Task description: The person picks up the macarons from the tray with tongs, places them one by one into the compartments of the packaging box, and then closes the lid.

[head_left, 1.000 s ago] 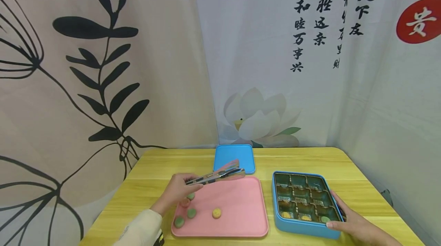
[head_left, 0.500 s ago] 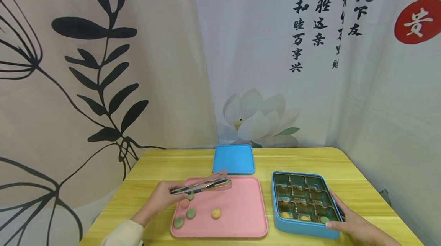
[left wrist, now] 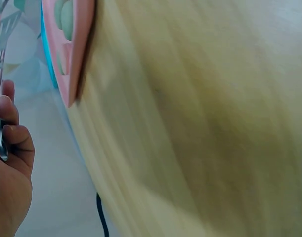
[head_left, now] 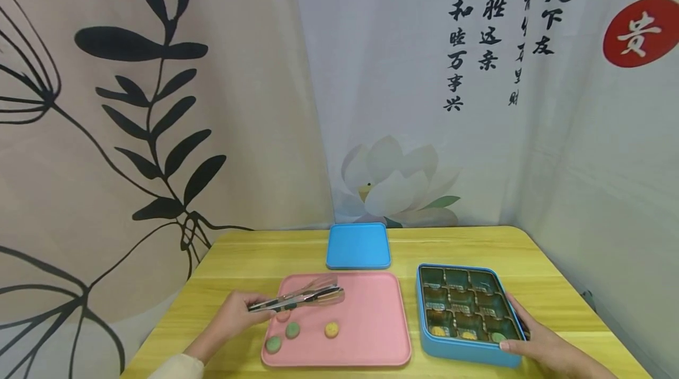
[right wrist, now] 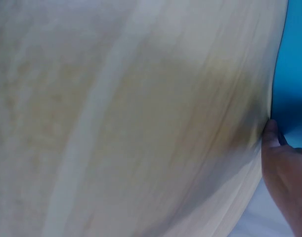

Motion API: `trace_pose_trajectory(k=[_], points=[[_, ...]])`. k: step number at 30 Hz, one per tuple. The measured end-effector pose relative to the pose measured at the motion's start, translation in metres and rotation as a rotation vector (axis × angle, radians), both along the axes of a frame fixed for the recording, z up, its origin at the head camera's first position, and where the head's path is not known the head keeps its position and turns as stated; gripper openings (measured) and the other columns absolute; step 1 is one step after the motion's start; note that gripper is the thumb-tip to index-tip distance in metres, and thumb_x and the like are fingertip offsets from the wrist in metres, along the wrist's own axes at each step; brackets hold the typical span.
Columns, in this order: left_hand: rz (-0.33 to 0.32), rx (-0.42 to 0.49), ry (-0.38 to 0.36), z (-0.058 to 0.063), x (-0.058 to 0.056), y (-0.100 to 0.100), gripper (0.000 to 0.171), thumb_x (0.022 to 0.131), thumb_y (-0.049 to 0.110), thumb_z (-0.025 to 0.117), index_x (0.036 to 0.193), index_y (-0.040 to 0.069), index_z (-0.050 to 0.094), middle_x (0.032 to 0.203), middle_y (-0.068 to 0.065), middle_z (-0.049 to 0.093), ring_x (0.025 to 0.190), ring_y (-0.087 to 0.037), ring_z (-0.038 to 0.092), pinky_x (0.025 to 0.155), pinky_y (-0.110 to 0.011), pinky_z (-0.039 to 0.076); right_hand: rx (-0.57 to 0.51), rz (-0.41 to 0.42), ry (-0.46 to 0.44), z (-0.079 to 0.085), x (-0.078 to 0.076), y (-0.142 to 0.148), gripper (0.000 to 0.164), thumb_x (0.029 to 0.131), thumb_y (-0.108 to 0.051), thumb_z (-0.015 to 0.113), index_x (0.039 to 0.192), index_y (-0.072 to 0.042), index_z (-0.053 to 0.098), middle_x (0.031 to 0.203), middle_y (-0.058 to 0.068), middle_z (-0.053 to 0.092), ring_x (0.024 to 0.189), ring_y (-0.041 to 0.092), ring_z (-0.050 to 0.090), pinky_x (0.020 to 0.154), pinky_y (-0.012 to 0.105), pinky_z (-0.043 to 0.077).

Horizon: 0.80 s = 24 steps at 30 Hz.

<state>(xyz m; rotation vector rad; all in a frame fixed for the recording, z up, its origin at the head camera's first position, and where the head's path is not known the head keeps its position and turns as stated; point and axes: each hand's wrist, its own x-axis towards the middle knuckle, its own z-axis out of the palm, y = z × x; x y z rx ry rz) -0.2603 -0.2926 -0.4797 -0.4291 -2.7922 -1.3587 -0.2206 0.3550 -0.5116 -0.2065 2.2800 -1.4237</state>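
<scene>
My left hand [head_left: 233, 314] grips metal tongs [head_left: 302, 298] by the handle end, and their tips reach over the pink tray [head_left: 371, 320]. Nothing shows between the tips. In the left wrist view, curled fingers [left wrist: 17, 138] wrap the handle. On the tray lie a yellow macaron [head_left: 331, 329], two green macarons [head_left: 293, 329] and a pink one [head_left: 283, 315] partly behind the tongs. My right hand [head_left: 541, 340] holds the near right corner of a blue box [head_left: 461, 353], thumb at the front. Its divided insert [head_left: 461, 296] has two yellow pieces and a green one in the nearest row.
A blue flat lid or tray [head_left: 358, 246] lies behind the pink tray. Both stand on a wood-grain table [head_left: 254, 255]. A printed curtain [head_left: 265, 102] hangs at the back and sides. A dark cord [left wrist: 102, 217] shows past the table edge in the left wrist view.
My left hand has drawn the tongs left and lower, back toward the tray's left edge. The right hand keeps its place on the box, and the macarons have not moved.
</scene>
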Motion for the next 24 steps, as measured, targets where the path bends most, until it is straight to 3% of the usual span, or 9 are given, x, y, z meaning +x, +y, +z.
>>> trace_pose_trajectory(k=[14,24], points=[[-0.025,-0.001,-0.047,-0.012,0.021,-0.015,0.025,0.081,0.027,0.082,0.097,0.008,0.077,0.077,0.003,0.068,0.066,-0.009,0.054,0.061,-0.024,0.046,0.013,0.009,-0.005,0.0,-0.002,0.001,0.099,0.102,-0.029,0.056,0.151,-0.007,-0.026,0.152,0.036,-0.025,0.133,0.065,-0.015,0.096,0.081,0.01],[-0.07,0.011,-0.068,-0.018,0.028,-0.019,0.023,0.08,0.023,0.082,0.096,0.007,0.077,0.079,0.002,0.069,0.067,-0.009,0.055,0.061,-0.024,0.047,0.017,0.006,0.0,0.002,-0.003,-0.001,0.1,0.101,-0.032,0.057,0.151,-0.005,-0.026,0.151,0.038,-0.024,0.133,0.065,-0.015,0.096,0.082,0.009]])
